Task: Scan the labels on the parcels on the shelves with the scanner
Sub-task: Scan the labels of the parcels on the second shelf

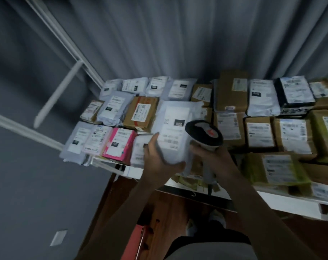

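The left hand (160, 162) grips a soft white plastic mailer parcel (175, 130) from below, tilting its printed label up, likely so the barcode faces the grey handheld scanner (204, 136) held in the right hand (209, 156) just beside it. The parcel looks slightly crumpled, lifted above the crowded white shelf (268, 196).

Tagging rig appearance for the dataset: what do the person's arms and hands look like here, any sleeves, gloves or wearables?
Both forearms are bare as far as the view shows, no sleeves visible. The left hand and right hand have no gloves. No watch, band or ring can be made out, though the picture is motion-blurred. No cables or markings on the arms.
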